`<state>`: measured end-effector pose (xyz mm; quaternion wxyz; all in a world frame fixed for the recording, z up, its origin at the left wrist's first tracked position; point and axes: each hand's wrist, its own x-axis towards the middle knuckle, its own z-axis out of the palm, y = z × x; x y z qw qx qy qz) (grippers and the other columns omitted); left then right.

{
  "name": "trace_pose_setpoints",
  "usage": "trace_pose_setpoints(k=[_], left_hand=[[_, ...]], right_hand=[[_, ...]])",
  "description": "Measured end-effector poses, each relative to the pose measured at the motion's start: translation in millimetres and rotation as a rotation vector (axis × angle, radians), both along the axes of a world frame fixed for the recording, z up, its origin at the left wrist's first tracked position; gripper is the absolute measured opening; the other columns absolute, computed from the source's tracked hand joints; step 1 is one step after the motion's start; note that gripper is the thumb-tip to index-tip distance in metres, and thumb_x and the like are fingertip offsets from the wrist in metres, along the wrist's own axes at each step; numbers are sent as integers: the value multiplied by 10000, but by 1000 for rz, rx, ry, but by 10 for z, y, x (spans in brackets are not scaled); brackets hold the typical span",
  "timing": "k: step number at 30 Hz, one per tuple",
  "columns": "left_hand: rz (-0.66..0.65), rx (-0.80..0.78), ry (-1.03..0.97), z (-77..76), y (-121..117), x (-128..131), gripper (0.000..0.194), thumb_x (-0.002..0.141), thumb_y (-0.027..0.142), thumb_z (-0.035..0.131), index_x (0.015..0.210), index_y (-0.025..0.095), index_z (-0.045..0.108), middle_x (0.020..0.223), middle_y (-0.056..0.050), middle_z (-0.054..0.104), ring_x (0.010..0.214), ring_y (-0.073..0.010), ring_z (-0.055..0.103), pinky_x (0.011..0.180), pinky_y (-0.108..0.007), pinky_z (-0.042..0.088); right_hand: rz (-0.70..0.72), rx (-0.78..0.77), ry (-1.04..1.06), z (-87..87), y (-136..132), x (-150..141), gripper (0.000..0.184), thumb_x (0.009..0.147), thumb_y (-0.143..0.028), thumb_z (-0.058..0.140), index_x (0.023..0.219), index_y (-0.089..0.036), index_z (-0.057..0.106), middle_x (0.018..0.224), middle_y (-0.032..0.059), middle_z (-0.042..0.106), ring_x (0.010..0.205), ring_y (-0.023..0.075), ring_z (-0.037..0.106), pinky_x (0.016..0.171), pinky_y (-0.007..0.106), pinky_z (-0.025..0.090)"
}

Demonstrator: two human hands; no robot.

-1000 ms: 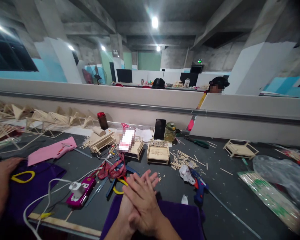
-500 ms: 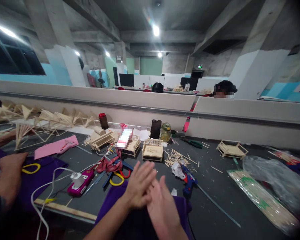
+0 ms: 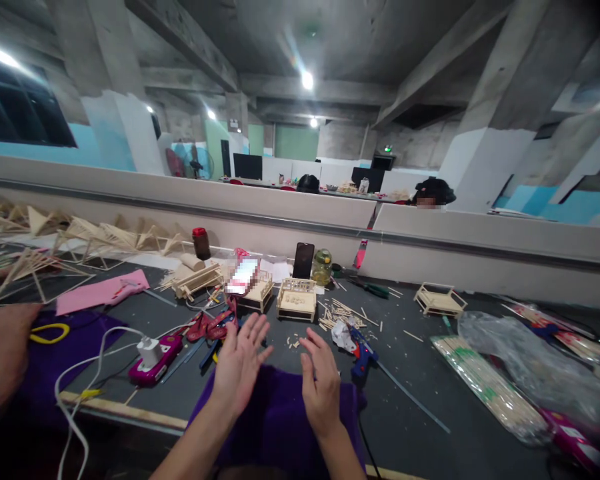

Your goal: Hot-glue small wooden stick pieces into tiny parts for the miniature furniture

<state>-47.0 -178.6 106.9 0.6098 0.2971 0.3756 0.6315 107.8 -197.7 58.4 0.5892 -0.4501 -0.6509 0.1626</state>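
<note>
Above a purple cloth (image 3: pixel 275 427) at the table's front edge, my left hand (image 3: pixel 240 360) is open, palm turned inward and fingers stretched out. My right hand (image 3: pixel 320 380) is apart from it, fingers loosely bent and spread, with nothing in it. Beyond them stands a small wooden stick model like a bed (image 3: pixel 297 300), with bits of wood on its top. A second such model (image 3: pixel 257 295) is beside it, partly behind a lit phone (image 3: pixel 243 276). To the right of my right hand lies a blue glue gun (image 3: pixel 363 357), near loose sticks (image 3: pixel 347 313).
A co-worker's hand (image 3: pixel 7 340) rests at the left by yellow-handled scissors (image 3: pixel 50 333). A magenta power strip (image 3: pixel 155 360) with white cables lies left of my hands. At right are a stick frame (image 3: pixel 440 300) and a bag of sticks (image 3: pixel 485 387). A low partition (image 3: pixel 260 210) runs behind.
My hands were pressed and rubbed together, and have now come apart, left hand to the left, right hand to the right. The view has shifted slightly.
</note>
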Motion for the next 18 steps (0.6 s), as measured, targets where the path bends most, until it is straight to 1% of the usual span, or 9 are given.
trace_pose_setpoints(k=[2,4,6,7,8,10,12,14,18], left_hand=[[145,-8,54,-46,78,-108,644,886,675,278,1222,203,560,1358,-143,557,1337,-289,412,974,-487,414],[200,-4,49,-161,125,-125,598,848,635,458,1174,146,573,968,-140,735,1220,-301,539,972,-468,417],[234,31,14,-291,128,-72,584,756,517,670,1159,110,556,579,-32,674,1074,-298,641,947,-421,445],[234,42,4,-346,118,-33,609,722,458,726,1186,117,529,549,-9,655,1043,-289,657,929,-402,462],[231,51,6,-390,106,5,643,701,409,757,1222,134,498,621,-23,688,1040,-282,660,902,-389,483],[228,87,43,-449,96,59,705,684,356,774,1286,206,440,970,-94,722,1074,-278,643,834,-376,527],[248,125,118,-495,131,63,713,671,347,776,1290,260,434,1264,-125,594,1078,-278,635,756,-349,555],[284,125,207,-560,227,13,689,654,369,774,1257,256,459,1347,-129,504,1031,-262,647,698,-314,556],[360,83,370,-733,585,-189,672,626,420,757,1205,209,488,1265,-147,530,960,-252,645,709,-345,539]], right_hand=[[-17,63,-143,-83,-57,-22,291,931,-199,445,1153,-228,631,1338,123,541,1268,266,470,1057,510,365],[36,106,-239,-202,-109,-131,302,918,-158,449,1145,-225,636,1358,126,528,1275,265,469,1055,491,382],[117,115,-272,-347,-126,-267,349,920,-121,404,1184,-199,619,1377,154,505,1227,242,524,989,405,464],[154,106,-265,-420,-120,-326,373,923,-108,371,1205,-183,604,1366,170,511,1176,226,566,938,363,499],[187,100,-247,-487,-104,-372,385,924,-102,343,1199,-171,603,1301,174,562,1101,211,613,875,329,528],[222,69,-194,-590,-60,-424,381,922,-106,314,1117,-173,633,1063,133,676,921,189,672,763,286,546],[219,15,-157,-649,-17,-439,344,923,-129,332,1011,-195,657,854,71,694,778,177,677,688,258,532],[182,-33,-168,-676,7,-442,292,927,-168,375,930,-215,663,770,37,681,692,170,666,641,241,505],[77,-16,-284,-720,8,-476,254,917,-210,415,820,-237,648,688,14,654,616,180,647,592,246,457]])
